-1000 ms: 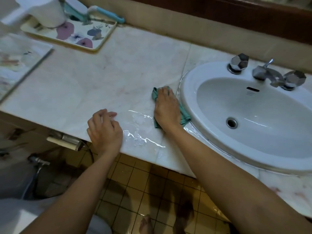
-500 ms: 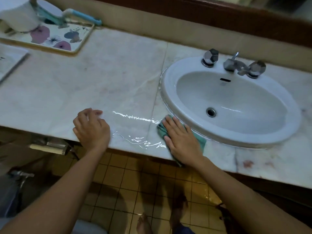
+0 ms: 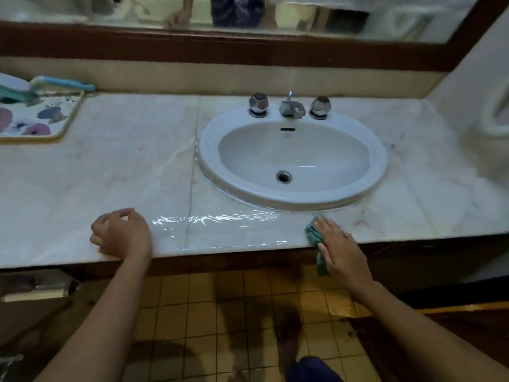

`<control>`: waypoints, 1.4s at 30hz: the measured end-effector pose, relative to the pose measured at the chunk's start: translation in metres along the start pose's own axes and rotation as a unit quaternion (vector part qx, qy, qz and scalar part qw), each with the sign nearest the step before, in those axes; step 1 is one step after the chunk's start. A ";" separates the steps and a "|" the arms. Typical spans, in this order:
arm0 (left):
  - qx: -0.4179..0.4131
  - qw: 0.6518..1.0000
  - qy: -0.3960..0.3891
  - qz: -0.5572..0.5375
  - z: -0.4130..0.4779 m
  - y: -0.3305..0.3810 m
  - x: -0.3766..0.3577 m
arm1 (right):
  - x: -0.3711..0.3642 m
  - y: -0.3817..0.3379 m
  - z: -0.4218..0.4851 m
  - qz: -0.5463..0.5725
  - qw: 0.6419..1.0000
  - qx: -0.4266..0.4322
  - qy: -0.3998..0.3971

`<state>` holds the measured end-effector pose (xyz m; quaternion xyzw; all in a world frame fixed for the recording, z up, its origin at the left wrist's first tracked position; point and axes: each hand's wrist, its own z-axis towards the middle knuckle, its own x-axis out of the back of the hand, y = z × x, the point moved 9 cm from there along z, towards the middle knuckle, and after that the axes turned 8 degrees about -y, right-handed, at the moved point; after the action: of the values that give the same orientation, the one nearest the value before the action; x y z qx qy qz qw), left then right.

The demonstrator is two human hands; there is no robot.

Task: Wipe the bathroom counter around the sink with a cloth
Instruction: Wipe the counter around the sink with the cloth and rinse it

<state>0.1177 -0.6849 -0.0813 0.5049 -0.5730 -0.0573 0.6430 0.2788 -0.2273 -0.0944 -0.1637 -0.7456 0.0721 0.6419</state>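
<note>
R hand [image 3: 341, 252] lies flat, fingers straight, pressing the green cloth [image 3: 314, 234] onto the counter [image 3: 110, 175] at its front edge, just right of the nearest curve of the sink [image 3: 381, 161]. The flat palm spreads pressure over the cloth, prob. why there is no pinch. Part of the cloth hangs over the front edge below the palm, so the lip likely gets wiped too. The risk is that it slips off under a loose press. L hand [image 3: 121, 234] rests on the counter near the front edge, well left of the sink, fingers loosely curled, holding nothing. It looks like a brace for the lean.

Btw. the two hands a wet streak [image 3: 217, 219] shines along the narrow strip in front of the sink. That strip is tight, w/ the sink rim on one side and the drop to the tiled floor [image 3: 192, 312] on the other. Right of the cloth the counter runs open to the side wall, w/ good room for a sweep. Behind the sink the faucet [image 3: 292, 107] and its two knobs crowd the gap to the back wall, so fingertip work is likely there. Far left, a floral tray [image 3: 66, 125] w/ a brush [image 3: 63, 84] sits at the back, w/ open marble btw. it and the sink.
</note>
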 end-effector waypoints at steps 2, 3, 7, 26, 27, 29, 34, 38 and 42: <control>-0.038 0.997 -0.027 -0.058 -0.041 0.022 -0.025 | 0.013 0.037 -0.007 0.025 0.999 -0.028 0.025; -0.062 0.993 -0.048 -0.084 -0.064 0.033 -0.041 | 0.019 0.056 -0.008 0.036 0.998 -0.045 0.041; -0.168 0.965 -0.161 -0.118 -0.155 0.073 -0.101 | 0.045 0.119 -0.001 0.026 0.989 -0.122 0.080; -0.399 0.841 -0.362 0.043 -0.318 0.291 -0.346 | 0.157 0.409 0.145 -0.012 0.932 -0.361 0.034; -0.398 0.831 -0.381 0.072 -0.320 0.289 -0.359 | 0.162 0.416 0.161 -0.010 0.932 -0.361 0.030; -0.380 0.815 -0.416 0.133 -0.321 0.277 -0.376 | 0.170 0.425 0.195 -0.007 0.935 -0.354 0.015; -0.349 0.817 -0.416 0.193 -0.323 0.269 -0.384 | 0.180 0.412 0.270 -0.034 0.964 -0.263 -0.004; -0.348 0.823 -0.405 0.193 -0.326 0.275 -0.379 | 0.163 0.361 0.280 -0.058 0.988 -0.137 -0.034; -0.347 0.828 -0.402 0.180 -0.325 0.276 -0.375 | 0.137 0.321 0.225 -0.034 0.990 -0.135 -0.012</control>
<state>0.1101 -0.1167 -0.0846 0.0688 -0.8039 -0.3337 0.4874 0.0896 0.1426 -0.1057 -0.2229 -0.7614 -0.0493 0.6068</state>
